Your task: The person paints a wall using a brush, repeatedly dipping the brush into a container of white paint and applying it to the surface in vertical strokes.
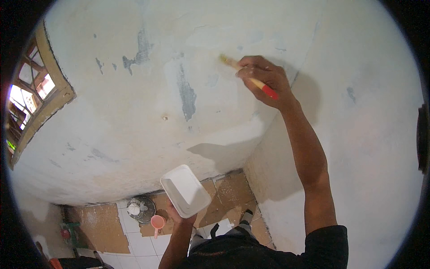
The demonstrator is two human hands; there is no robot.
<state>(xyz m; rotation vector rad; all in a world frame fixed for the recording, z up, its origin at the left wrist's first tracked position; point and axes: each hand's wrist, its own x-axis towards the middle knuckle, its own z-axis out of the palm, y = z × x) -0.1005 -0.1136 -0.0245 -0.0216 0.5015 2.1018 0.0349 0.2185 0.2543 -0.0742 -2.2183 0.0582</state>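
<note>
My right hand (265, 80) grips a paintbrush (258, 83) with a pale handle that ends in red. Its bristles are at the white wall (208, 111), slightly blurred; I cannot tell whether they touch it. The wall is patchy, with several grey bare spots such as a long grey patch (186, 94) left of the brush. Lower down, my left hand (183, 215) supports a white rectangular tray (185, 191) from beneath, tilted so that its inside shows. The tray's inside is white; whether it holds paint is hard to tell.
A wooden window frame (60, 97) with a grille is at the left. The wall meets a side wall (362, 151) at the right. Below are cardboard sheets (97, 228) on white tiles (142, 243), a pink dipper (157, 222) and a round dark container (147, 210).
</note>
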